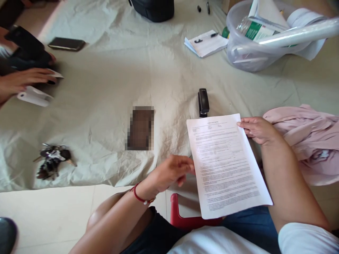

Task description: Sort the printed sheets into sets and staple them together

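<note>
A printed sheet of paper [225, 165] is held up at a tilt above my lap, its text facing me. My right hand [255, 129] pinches its upper right edge, thumb on the front and fingers behind. At the sheet's left edge, my left hand [172, 171] has its fingers loosely bent and the thumb apart. Its fingertips reach the paper's edge; whether they touch it I cannot tell. Just beyond the top of the sheet, a black stapler [203, 102] lies on the cloth-covered table [106, 84].
A blurred-out dark rectangle [140, 128] and keys [54, 158] lie left. A co-worker's hand [29, 79] is near a white roll [34, 97] and a phone [66, 44]. A plastic tub [249, 53], notepaper [206, 44], a black bag [153, 8] and pink cloth [299, 137] surround.
</note>
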The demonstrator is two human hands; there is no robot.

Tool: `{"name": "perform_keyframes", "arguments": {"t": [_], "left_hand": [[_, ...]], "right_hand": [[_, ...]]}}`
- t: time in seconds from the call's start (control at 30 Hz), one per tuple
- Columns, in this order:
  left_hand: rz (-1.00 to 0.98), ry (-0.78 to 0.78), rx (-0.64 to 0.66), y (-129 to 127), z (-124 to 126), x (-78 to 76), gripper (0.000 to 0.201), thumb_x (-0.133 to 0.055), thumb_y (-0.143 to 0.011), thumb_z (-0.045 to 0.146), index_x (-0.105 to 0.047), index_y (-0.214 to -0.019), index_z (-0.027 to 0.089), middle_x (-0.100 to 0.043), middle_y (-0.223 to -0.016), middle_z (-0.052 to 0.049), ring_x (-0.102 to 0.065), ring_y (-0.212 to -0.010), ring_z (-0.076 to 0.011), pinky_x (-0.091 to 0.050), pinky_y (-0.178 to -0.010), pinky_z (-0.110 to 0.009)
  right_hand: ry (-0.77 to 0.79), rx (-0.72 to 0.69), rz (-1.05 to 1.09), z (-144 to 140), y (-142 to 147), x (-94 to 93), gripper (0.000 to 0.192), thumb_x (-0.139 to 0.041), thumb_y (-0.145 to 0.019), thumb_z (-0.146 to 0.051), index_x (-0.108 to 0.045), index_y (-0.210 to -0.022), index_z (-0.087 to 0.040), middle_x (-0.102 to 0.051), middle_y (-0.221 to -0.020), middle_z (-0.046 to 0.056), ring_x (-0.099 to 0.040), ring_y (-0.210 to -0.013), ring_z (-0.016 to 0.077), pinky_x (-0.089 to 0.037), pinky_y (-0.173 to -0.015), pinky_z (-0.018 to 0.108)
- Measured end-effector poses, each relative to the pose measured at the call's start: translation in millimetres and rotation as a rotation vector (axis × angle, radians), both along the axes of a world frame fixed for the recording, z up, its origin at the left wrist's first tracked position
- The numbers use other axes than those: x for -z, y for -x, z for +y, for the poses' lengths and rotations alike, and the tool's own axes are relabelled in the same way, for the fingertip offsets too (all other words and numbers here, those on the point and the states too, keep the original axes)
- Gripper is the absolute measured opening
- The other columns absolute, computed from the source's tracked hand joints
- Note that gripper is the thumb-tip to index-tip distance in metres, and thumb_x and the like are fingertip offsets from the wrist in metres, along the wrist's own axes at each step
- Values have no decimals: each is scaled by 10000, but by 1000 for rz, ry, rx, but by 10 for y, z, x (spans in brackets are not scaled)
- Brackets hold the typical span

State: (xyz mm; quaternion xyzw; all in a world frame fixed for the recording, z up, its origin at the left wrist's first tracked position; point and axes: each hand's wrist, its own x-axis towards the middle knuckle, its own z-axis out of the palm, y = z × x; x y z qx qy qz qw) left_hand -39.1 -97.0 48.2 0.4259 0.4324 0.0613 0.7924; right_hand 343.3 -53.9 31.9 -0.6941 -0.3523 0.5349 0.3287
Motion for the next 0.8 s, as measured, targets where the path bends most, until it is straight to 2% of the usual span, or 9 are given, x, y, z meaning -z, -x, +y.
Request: {"name": "perform_keyframes", "arguments": {"t": [0.07, 0.2, 0.37, 0.47, 0.53, 0.6, 0.7, 0.8], "left_hand": [[30, -46, -212, -21, 94, -36, 294, -844, -931, 423, -799, -1044, 156, -876, -989, -111, -486, -491, -59, -341, -490, -244], [104, -101, -367, -166, 255, -111, 229, -731, -1038, 334, -784, -1077, 115, -880, -1013, -154, -496, -488, -60, -370, -505, -248], [229, -270, -574, -391, 389, -171, 78, -660, -1051, 123, -727, -1012, 122, -797, -985, -57, -538, -495, -29, -375, -521, -227], [214, -246, -686, -479, 460, -172, 69, -646, -1048, 72, -704, -1059, 109, -745, -968, -33, -569, -488, -29, -354, -506, -224], [161, -193, -717, -525, 491, -155, 114, -627, -1056, 58, -696, -1136, 100, -717, -877, -6, -548, -463, -40, -353, -502, -225], [101, -145, -704, -563, 503, -126, 121, -598, -1076, 68, -702, -1129, 98, -651, -732, 32, -518, -449, -50, -352, -506, -215], [31, -103, -639, -599, 501, -69, 223, -578, -1085, 104, -718, -911, 105, -570, -619, 42, -477, -448, -42, -311, -497, -196], [-44, -108, -591, -599, 498, -20, 270, -681, -1023, 152, -704, -756, 120, -593, -636, 24, -448, -454, -25, -289, -491, -190]], "right_hand": [[55, 24, 21, -11, 13, -18, 534, -1125, -499, -491, -806, -806, -191, -747, -741, 47, -620, -635, 130, -410, -507, 233], [51, 32, 47, -31, 38, -45, 532, -1128, -466, -498, -816, -786, -209, -770, -787, 48, -627, -652, 134, -424, -513, 237], [30, 31, 22, -63, 2, -55, 556, -1111, -475, -559, -830, -812, -219, -772, -802, 48, -639, -680, 156, -467, -583, 274], [-26, -36, -3, -110, -20, -87, 529, -1080, -575, -625, -804, -797, -232, -686, -711, 3, -551, -628, 135, -428, -600, 284], [-62, -92, -17, -144, -26, -119, 536, -1047, -637, -680, -782, -770, -233, -637, -686, -12, -503, -619, 125, -397, -614, 289], [-81, -121, -28, -169, -33, -149, 557, -1020, -664, -725, -772, -756, -235, -621, -689, -12, -484, -630, 126, -379, -627, 294], [-86, -103, -28, -182, -54, -172, 554, -1017, -656, -729, -778, -766, -242, -589, -679, -16, -416, -619, 119, -319, -606, 292], [-87, -46, -9, -179, -90, -177, 537, -1035, -635, -695, -792, -797, -244, -532, -653, -30, -313, -592, 100, -231, -573, 289]]}}
